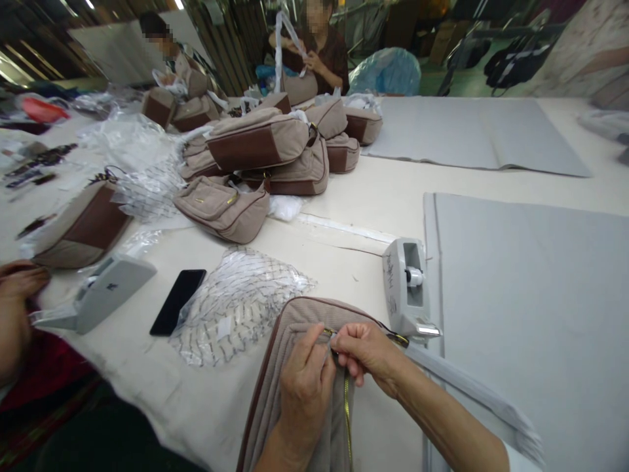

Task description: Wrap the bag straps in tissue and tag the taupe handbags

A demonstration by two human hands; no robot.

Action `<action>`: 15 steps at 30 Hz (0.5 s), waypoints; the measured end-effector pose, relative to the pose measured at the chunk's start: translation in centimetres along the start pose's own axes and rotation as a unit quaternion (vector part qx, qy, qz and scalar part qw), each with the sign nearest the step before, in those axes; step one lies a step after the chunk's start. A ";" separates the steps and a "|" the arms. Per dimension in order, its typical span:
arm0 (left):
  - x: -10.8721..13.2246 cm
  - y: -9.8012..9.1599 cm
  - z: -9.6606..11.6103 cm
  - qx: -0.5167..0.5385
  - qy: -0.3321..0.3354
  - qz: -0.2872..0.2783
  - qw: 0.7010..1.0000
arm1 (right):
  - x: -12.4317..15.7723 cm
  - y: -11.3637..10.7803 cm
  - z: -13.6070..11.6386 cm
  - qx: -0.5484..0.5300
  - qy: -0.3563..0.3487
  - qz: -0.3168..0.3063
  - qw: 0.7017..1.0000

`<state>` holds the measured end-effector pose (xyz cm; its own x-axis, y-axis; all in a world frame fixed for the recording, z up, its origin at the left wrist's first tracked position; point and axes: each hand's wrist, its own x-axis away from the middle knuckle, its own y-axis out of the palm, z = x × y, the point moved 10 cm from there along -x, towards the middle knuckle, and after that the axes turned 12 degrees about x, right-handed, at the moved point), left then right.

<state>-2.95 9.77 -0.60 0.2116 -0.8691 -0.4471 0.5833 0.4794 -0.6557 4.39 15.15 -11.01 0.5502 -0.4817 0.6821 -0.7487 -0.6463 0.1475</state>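
Note:
A beige ribbed bag with brown piping lies at the table's front edge. A gold zipper runs down it, and a shorter gold zipper sits near its top. My left hand rests on the bag, its fingers bent and pressed close beside the short zipper. My right hand pinches at the same spot from the right, thumb and forefinger together. What lies between the fingertips is too small to make out.
A tape dispenser stands behind my right hand; another is at left. Nearby are a black phone and patterned plastic. Bags are piled farther back. A person's hand shows at left; people work behind the table.

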 end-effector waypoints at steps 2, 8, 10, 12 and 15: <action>0.1 0.1 0.1 0.011 0.013 0.000 1.000 | -0.1 -0.1 0.1 0.014 0.015 0.003 1.000; 0.4 0.6 -0.6 0.028 -0.004 -0.002 1.000 | 0.3 0.0 0.0 0.043 0.046 -0.013 0.998; 0.4 0.7 -1.1 0.021 -0.026 -0.002 0.999 | 0.7 -0.1 -0.1 0.043 0.040 -0.015 0.998; 0.4 0.7 -1.3 0.024 -0.039 -0.004 0.999 | 1.3 -0.4 0.0 0.035 0.038 -0.006 0.999; 0.4 0.7 -1.6 0.043 -0.061 -0.010 0.997 | 2.1 -0.8 0.0 -0.003 0.022 0.023 0.999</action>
<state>-3.68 9.93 -2.25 0.2910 -0.8889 -0.3539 0.6527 0.4549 -0.6058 6.19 14.63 -9.70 0.4981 -0.4844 0.7192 -0.7752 -0.6204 0.1191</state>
